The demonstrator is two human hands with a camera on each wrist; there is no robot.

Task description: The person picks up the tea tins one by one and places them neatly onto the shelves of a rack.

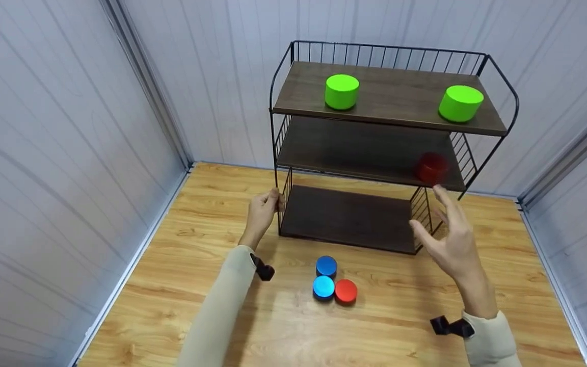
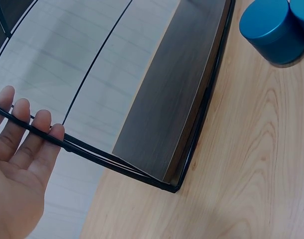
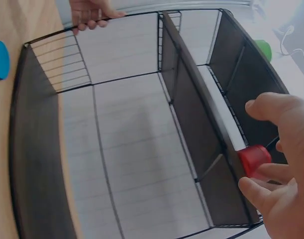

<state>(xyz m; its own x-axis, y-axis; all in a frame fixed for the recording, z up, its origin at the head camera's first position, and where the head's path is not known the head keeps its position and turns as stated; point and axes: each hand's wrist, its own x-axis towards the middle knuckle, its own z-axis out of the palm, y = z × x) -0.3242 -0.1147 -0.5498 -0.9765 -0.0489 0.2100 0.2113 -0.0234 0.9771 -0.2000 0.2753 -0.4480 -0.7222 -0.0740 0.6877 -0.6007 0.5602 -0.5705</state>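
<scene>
My left hand [image 1: 263, 213] grips the front left post of a black wire rack with dark wooden shelves; in the left wrist view its fingers [image 2: 28, 137] wrap the thin frame. On the right, my right hand [image 1: 455, 247] is held with thumb and fingers spread, in front of the rack's right side. A red round tin [image 1: 432, 171] stands at the right end of the middle shelf [image 1: 354, 148], in shadow. The right wrist view has this red tin [image 3: 254, 158] beside my fingertips, between thumb and fingers.
Two green tins [image 1: 342, 93] stand apart on the top shelf [image 1: 395, 92]. Before the rack, a dark blue tin [image 1: 326, 266], a lighter blue tin [image 1: 323, 287] and another red tin [image 1: 346, 291] cluster on the wooden surface [image 1: 171, 285]. Pale panel walls [image 1: 222, 86] surround it.
</scene>
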